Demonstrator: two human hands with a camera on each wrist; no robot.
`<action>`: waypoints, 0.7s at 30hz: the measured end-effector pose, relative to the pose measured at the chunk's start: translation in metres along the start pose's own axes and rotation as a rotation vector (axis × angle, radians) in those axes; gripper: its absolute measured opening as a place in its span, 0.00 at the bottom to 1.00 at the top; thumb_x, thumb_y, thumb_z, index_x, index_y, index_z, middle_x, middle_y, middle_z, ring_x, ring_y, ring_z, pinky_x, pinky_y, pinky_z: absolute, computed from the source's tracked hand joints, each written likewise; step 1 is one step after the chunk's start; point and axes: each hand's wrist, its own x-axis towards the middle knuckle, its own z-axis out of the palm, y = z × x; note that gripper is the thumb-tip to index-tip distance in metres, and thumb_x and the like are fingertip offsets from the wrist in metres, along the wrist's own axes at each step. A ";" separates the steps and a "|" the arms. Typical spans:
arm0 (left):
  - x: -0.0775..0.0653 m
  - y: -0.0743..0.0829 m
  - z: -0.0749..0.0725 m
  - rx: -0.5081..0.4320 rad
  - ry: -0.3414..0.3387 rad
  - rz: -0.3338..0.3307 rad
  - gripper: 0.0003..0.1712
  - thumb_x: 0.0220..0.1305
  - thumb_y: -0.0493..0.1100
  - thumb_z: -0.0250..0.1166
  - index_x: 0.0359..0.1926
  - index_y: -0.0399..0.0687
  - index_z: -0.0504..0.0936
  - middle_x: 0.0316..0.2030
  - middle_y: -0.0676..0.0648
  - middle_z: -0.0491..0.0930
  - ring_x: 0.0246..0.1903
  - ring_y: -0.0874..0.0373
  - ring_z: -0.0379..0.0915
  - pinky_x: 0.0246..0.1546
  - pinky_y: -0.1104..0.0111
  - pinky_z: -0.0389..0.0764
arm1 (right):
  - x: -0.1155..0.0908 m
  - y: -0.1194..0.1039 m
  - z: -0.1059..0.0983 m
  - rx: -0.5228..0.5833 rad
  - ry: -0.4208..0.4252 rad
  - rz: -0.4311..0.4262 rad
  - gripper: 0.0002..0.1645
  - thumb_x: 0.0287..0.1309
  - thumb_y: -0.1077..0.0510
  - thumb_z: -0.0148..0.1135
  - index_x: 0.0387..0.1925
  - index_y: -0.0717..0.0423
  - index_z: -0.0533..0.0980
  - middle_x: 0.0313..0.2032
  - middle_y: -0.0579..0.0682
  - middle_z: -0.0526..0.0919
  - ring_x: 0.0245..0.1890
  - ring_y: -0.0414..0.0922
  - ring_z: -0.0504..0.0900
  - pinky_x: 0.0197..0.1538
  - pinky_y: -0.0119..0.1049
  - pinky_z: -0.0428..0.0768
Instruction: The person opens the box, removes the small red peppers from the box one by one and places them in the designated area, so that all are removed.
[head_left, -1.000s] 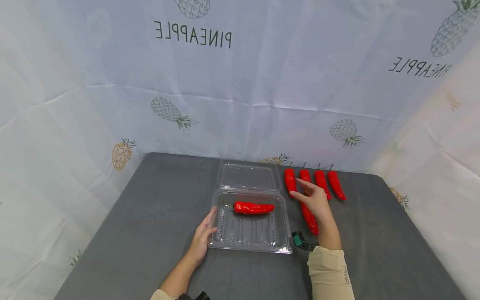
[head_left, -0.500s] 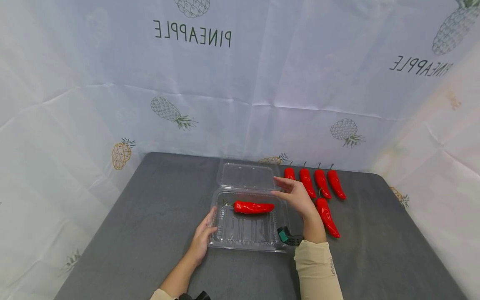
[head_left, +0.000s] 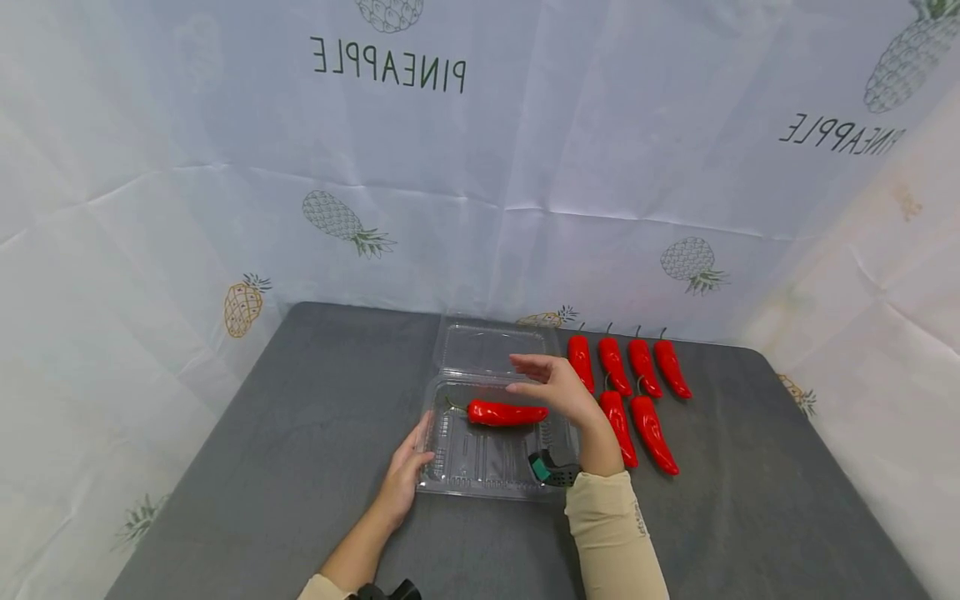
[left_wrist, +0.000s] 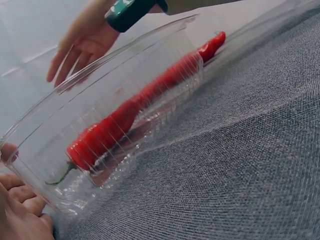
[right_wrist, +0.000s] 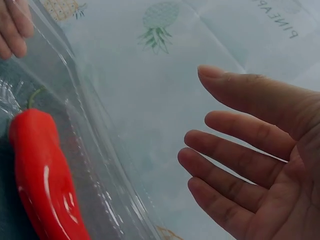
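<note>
A clear plastic clamshell container (head_left: 480, 479) lies with its lid (head_left: 491, 348) folded back behind it. One red pepper (head_left: 506, 413) with a thin green stem lies across its tray, stem to the left. My left hand (head_left: 401, 483) holds the container's left edge, its thumb at the rim and fingers along the outer wall. Over the tray's right part hovers my right hand (head_left: 562, 392), its fingers spread apart from the thumb. Nothing lies between them, as the right wrist view shows of that hand (right_wrist: 250, 160). The left wrist view shows the pepper (left_wrist: 105, 135) through the ribbed wall.
Right of the container, several red peppers (head_left: 611, 367) lie in a back row, stems away from me. Two more peppers (head_left: 654, 435) lie in front of them. A dark grey cloth (head_left: 315, 417) covers the table. A pineapple-print curtain (head_left: 480, 167) hangs behind.
My right hand has moved left from among the loose peppers to above the tray, uncovering the front peppers. The left hand and the container have stayed put.
</note>
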 end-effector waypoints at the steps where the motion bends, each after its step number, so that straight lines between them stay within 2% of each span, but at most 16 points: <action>1: 0.000 0.000 0.000 -0.003 0.001 0.003 0.35 0.59 0.30 0.43 0.69 0.28 0.48 0.71 0.34 0.44 0.61 0.84 0.45 0.57 0.91 0.48 | 0.001 -0.001 0.002 -0.011 -0.014 -0.007 0.32 0.51 0.58 0.66 0.59 0.60 0.70 0.60 0.60 0.72 0.62 0.55 0.70 0.62 0.50 0.68; 9: -0.001 0.002 0.000 -0.007 -0.004 0.002 0.36 0.59 0.30 0.43 0.69 0.28 0.48 0.71 0.35 0.44 0.65 0.78 0.43 0.58 0.91 0.48 | 0.008 0.000 0.019 -0.056 -0.105 -0.030 0.29 0.51 0.57 0.66 0.55 0.63 0.74 0.55 0.60 0.78 0.56 0.54 0.76 0.57 0.46 0.75; 12: -0.001 0.003 0.000 -0.003 -0.004 -0.006 0.36 0.59 0.30 0.43 0.69 0.27 0.47 0.71 0.35 0.45 0.69 0.71 0.41 0.58 0.91 0.48 | 0.011 0.005 0.022 -0.066 -0.139 -0.032 0.28 0.51 0.58 0.66 0.54 0.64 0.74 0.53 0.62 0.78 0.54 0.56 0.77 0.55 0.45 0.76; 17: 0.000 0.004 0.001 0.001 -0.004 -0.010 0.36 0.58 0.30 0.43 0.69 0.27 0.47 0.71 0.35 0.44 0.72 0.54 0.37 0.58 0.91 0.48 | 0.015 0.013 0.025 -0.110 -0.166 0.006 0.26 0.51 0.58 0.67 0.53 0.63 0.76 0.52 0.60 0.80 0.54 0.54 0.77 0.53 0.43 0.77; 19: 0.000 0.004 0.001 0.002 -0.006 -0.010 0.36 0.59 0.30 0.43 0.69 0.28 0.47 0.71 0.35 0.44 0.72 0.50 0.35 0.58 0.91 0.48 | 0.016 0.015 0.026 -0.119 -0.167 0.029 0.26 0.50 0.58 0.67 0.53 0.62 0.77 0.52 0.59 0.80 0.54 0.52 0.77 0.53 0.43 0.77; 21: 0.000 0.005 0.001 -0.001 -0.010 -0.012 0.36 0.59 0.30 0.43 0.69 0.28 0.46 0.72 0.36 0.44 0.72 0.51 0.34 0.57 0.91 0.48 | 0.017 0.017 0.027 -0.131 -0.175 0.040 0.26 0.51 0.58 0.67 0.53 0.61 0.77 0.52 0.58 0.80 0.54 0.52 0.77 0.53 0.43 0.77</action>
